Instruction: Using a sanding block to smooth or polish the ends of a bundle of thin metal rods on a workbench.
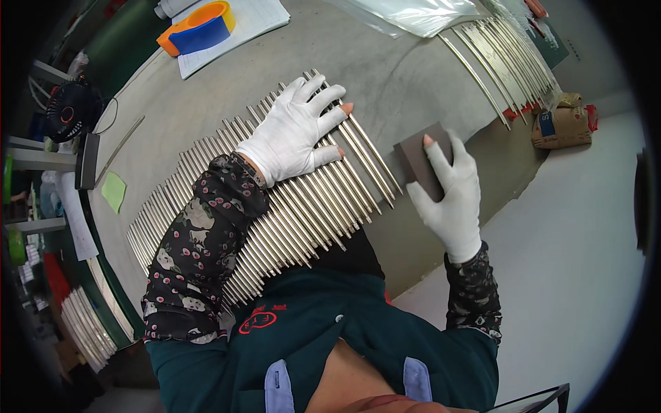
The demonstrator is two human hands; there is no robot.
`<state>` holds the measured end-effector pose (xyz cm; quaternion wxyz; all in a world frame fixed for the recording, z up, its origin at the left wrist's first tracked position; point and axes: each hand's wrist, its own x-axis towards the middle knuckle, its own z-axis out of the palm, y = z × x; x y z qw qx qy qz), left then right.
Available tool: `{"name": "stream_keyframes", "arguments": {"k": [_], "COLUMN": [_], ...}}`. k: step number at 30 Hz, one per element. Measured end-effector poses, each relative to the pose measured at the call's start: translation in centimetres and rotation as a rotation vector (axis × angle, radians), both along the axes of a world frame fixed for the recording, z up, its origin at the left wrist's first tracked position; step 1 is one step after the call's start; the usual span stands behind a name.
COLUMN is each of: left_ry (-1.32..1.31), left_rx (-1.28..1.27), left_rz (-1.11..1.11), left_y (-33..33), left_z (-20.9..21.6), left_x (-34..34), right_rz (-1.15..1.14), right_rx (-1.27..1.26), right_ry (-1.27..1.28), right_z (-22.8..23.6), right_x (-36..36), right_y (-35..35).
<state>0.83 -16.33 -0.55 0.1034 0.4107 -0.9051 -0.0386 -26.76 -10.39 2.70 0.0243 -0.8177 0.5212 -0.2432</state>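
A wide row of slim, shiny metal rods (pixel 303 224) lies side by side on the grey table, their near ends reaching its front edge by my body. My left hand (pixel 289 131), in a white glove with some fingertips bare, lies spread over the far part of the rods near the row's right end. A few rods there lie slightly apart from the others. To the right of the row, my right hand (pixel 451 196), gloved the same way, grips a flat dark grey-brown block (pixel 416 157) resembling a sanding block. The block is apart from the rods, close to the table's edge.
Orange and blue tape rolls (pixel 206 29) rest on papers (pixel 255 27) at the far left. Another row of rods (pixel 506 58) and clear plastic (pixel 420 14) lie far right, near a brown package (pixel 564 126). A green paper (pixel 113 191), single rod (pixel 122 148) and black fan (pixel 65 111) are left.
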Motion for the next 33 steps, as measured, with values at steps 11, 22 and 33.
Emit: {"name": "stream_keyframes", "arguments": {"k": [11, 22, 33], "left_ry": [-0.013, -0.021, -0.014], "left_rx": [-0.031, -0.013, -0.017], "left_rz": [0.005, -0.005, -0.022], "left_y": [0.1, -0.3, -1.4], "left_z": [-0.3, -0.2, -0.5], "left_x": [-0.6, -0.6, -1.6], "right_rz": [0.024, 0.009, 0.019], "right_rx": [-0.018, -0.028, -0.032], "right_ry": [0.243, 0.325, 0.281], "right_z": [0.0, 0.5, 0.3], "right_x": [2.7, 3.5, 3.5], "right_y": [0.1, -0.2, -1.3]}}
